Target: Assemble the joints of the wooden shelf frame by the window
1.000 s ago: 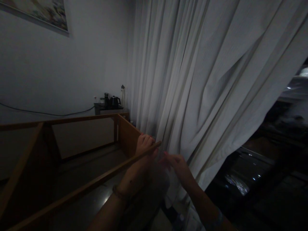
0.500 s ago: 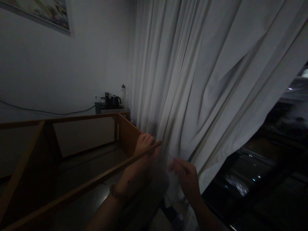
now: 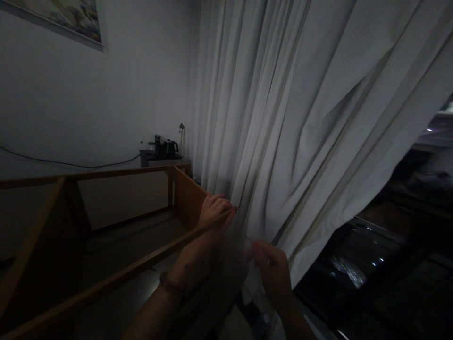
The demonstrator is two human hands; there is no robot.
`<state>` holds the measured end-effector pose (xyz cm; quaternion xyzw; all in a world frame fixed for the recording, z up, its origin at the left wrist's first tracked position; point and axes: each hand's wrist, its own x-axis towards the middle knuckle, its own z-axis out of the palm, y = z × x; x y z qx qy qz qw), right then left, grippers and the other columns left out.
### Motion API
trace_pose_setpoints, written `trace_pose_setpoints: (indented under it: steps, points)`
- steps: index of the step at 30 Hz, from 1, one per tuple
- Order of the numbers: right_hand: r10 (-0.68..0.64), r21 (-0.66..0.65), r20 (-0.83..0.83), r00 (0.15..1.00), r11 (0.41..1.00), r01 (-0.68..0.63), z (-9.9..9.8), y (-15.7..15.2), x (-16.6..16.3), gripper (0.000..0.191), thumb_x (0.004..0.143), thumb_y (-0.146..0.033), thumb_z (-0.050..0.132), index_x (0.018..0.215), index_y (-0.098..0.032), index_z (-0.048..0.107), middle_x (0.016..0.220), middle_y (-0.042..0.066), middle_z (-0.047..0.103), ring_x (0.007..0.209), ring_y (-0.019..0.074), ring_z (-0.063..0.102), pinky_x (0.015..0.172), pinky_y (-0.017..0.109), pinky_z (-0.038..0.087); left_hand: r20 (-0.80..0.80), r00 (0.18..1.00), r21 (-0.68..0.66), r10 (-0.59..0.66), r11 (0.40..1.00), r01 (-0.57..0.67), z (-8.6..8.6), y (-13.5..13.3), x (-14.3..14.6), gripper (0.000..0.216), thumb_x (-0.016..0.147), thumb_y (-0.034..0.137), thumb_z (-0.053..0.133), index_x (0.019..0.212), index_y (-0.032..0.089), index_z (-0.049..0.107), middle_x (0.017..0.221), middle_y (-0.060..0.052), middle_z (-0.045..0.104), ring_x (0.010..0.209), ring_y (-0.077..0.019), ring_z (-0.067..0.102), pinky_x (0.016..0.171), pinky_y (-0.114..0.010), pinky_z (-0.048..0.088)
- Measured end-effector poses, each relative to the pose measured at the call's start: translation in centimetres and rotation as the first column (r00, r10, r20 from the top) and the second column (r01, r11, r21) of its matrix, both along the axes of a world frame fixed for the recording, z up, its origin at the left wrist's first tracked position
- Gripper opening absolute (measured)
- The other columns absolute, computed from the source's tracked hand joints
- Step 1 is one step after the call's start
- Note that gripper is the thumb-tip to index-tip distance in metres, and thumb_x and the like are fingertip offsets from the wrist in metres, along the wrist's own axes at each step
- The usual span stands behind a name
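Note:
My left hand (image 3: 213, 210) is closed around the end of a wooden rail (image 3: 155, 255), at the corner of a brown wooden shelf frame (image 3: 191, 200). A thumb or fingertip shows at the rail's tip; part of the hand is hidden behind it. To the right and a little lower, my right hand (image 3: 274, 271) makes a pinch with its fingertips, apart from the frame. A thin, light rod (image 3: 249, 239) seems to stick out from those fingers towards the rail end. Dim light and motion blur hide what kind of thing it is.
A white curtain (image 3: 262, 118) hangs close behind both hands. A dark kettle (image 3: 170, 148) and another black appliance stand on a small cabinet (image 3: 164, 162) in the corner. A black cable (image 3: 71, 164) runs along the wall. Dark, shiny surfaces (image 3: 368, 255) lie at right.
My right hand has moved slightly down and left with the thin rod. The left hand stays on the rail end, its fingers slightly shifted.

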<state>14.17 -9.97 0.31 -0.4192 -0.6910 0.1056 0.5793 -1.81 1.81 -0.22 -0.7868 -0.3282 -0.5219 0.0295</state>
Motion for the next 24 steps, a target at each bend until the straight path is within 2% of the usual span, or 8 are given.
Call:
trace_pose_setpoints:
  steps: [4,9,15,19,24]
  points:
    - [-0.018,-0.007,0.0,1.0,1.0,0.018,0.1,-0.2,0.0,0.044,0.095,-0.037,0.05,0.059,-0.02,0.069,0.055,-0.001,0.061,0.05,0.0111,0.054,0.051,0.022,0.04,-0.013,1.0,-0.022,-0.006,1.0,0.006,0.3,-0.5,0.0,0.015,0.093,0.028,0.047,0.084,0.023,0.058,0.093,-0.002,0.069,0.12,-0.0236,0.053,0.114,-0.051,0.025]
    - [-0.024,-0.012,0.016,1.0,1.0,0.024,0.1,-0.3,-0.1,0.046,0.096,-0.04,0.05,0.058,-0.02,0.068,0.053,-0.001,0.059,0.048,0.012,0.051,0.05,0.023,0.039,-0.034,0.999,-0.017,0.015,1.0,-0.016,0.3,-0.4,-0.1,0.011,0.09,0.028,0.052,0.091,0.023,0.061,0.102,-0.003,0.069,0.124,-0.0246,0.051,0.114,-0.052,0.024]
    - [-0.028,-0.004,0.047,0.999,1.0,0.028,-0.2,0.9,-0.1,0.04,0.097,-0.037,0.048,0.069,-0.02,0.07,0.062,0.0,0.064,0.056,0.0132,0.057,0.054,0.023,0.041,-0.05,0.999,0.032,-0.001,0.999,0.002,-0.1,0.3,-0.4,0.013,0.086,0.031,0.058,0.096,0.022,0.062,0.106,-0.004,0.068,0.126,-0.0264,0.048,0.114,-0.052,0.024]
    - [-0.051,0.035,0.138,0.989,0.998,0.047,-0.1,2.6,0.1,0.034,0.098,-0.032,0.047,0.074,-0.02,0.069,0.069,0.001,0.065,0.064,0.0145,0.06,0.061,0.025,0.043,-0.076,0.997,0.038,-0.014,0.999,0.017,-0.1,0.0,-0.5,0.025,0.082,0.038,0.063,0.099,0.021,0.06,0.108,-0.005,0.066,0.122,-0.0266,0.049,0.114,-0.051,0.024]
    - [-0.077,0.078,0.286,0.955,0.995,0.057,0.3,3.8,0.1,0.03,0.098,-0.028,0.045,0.077,-0.02,0.065,0.074,0.003,0.066,0.068,0.0154,0.06,0.066,0.027,0.042,-0.112,0.993,0.035,-0.027,0.999,0.031,0.1,-0.3,-0.8,0.023,0.087,0.038,0.054,0.098,0.019,0.059,0.103,-0.007,0.065,0.116,-0.0255,0.049,0.113,-0.049,0.025]
